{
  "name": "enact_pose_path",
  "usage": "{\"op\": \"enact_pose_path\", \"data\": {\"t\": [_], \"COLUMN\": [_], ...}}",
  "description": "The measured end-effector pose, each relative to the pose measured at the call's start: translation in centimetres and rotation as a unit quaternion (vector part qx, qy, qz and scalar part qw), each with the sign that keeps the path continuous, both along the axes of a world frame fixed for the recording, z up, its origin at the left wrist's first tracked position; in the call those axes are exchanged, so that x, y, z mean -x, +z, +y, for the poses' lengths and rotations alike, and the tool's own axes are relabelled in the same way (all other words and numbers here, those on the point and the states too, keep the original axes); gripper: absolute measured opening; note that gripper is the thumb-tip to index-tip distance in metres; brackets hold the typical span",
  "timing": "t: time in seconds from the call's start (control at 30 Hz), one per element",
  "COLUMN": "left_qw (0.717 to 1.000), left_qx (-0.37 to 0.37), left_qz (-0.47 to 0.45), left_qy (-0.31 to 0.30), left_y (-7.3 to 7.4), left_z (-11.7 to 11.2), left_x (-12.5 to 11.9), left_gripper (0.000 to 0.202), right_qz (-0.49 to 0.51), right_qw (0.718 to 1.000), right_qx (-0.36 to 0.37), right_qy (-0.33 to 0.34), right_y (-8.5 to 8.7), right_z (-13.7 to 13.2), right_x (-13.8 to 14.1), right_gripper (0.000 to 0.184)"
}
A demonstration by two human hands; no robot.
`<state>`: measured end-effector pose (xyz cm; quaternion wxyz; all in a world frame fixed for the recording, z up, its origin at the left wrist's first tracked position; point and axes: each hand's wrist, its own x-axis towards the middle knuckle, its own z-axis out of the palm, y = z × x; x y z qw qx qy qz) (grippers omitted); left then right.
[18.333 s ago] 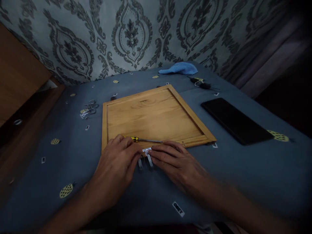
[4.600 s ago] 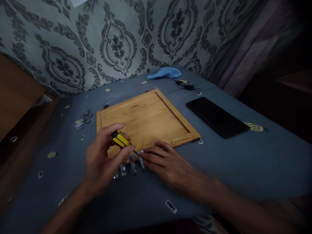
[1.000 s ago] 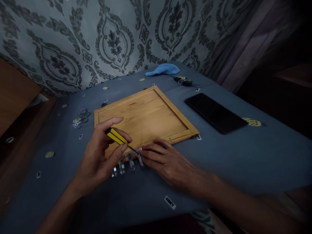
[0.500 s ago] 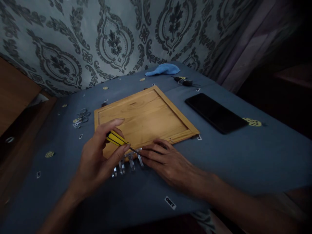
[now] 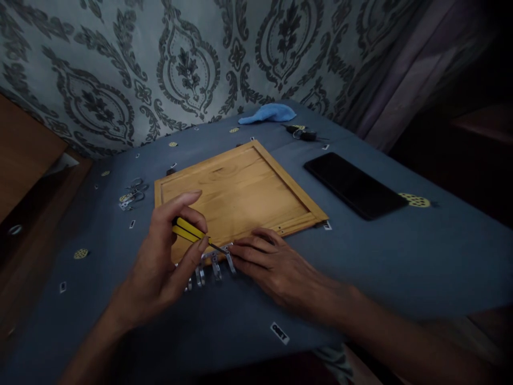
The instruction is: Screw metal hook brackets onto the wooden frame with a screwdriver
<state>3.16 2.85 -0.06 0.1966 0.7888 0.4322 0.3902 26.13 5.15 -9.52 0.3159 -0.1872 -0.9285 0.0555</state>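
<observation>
My left hand [image 5: 158, 254] is closed round a yellow-and-black screwdriver [image 5: 188, 230], pinching its handle between thumb and fingers. The thin shaft slants down to the right, its tip at the metal hook rail [image 5: 216, 262] on the near edge of a framed wooden board [image 5: 236, 192]. Several curved silver hooks hang off that edge; my left hand hides part of the rail. My right hand [image 5: 276, 264] lies low over the same edge, its fingertips holding the rail's right end beside the screwdriver tip. Its thumb is out of sight.
A black phone [image 5: 355, 184] lies right of the board on the blue patterned cloth [image 5: 420, 256]. Behind it are a dark tool-like object [image 5: 304, 135] and a blue rag [image 5: 270, 113]. Small metal hardware [image 5: 134, 193] lies left. Wooden furniture [image 5: 28, 155] stands at the left edge.
My left hand and the screwdriver handle have shifted slightly left, with the fingers turned a little round the handle. My right hand and the board look unmoved.
</observation>
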Motion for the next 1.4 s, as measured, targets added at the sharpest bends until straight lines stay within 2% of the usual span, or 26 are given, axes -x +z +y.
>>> {"op": "enact_pose_path", "data": {"t": [0.17,0.37,0.73,1.13,1.4], "left_qw": [0.999,1.0,1.0,0.999,0.996], "left_qx": [-0.026,-0.009,-0.002,-0.022,-0.094], "left_qz": [-0.035,-0.007,0.0,0.017,0.003], "left_qy": [0.002,0.013,-0.009,-0.022,0.01], "left_y": [0.0,-0.4,-0.3,-0.4,-1.3], "left_z": [0.1,0.0,0.0,0.4,0.7], "left_x": [-0.2,0.0,0.1,0.2,-0.3], "left_gripper": [0.064,0.061,0.066,0.066,0.062], "right_qz": [-0.011,-0.007,0.011,-0.008,0.003], "right_qw": [1.0,1.0,1.0,1.0,1.0], "right_qx": [0.005,0.009,-0.002,0.01,-0.002], "right_qy": [0.004,0.003,-0.001,0.001,-0.008], "right_y": [0.1,0.0,-0.1,-0.2,-0.3], "right_z": [0.1,0.0,0.1,0.0,0.1], "right_x": [0.0,-0.1,0.1,0.0,0.0], "right_gripper": [0.029,0.03,0.029,0.03,0.03]}}
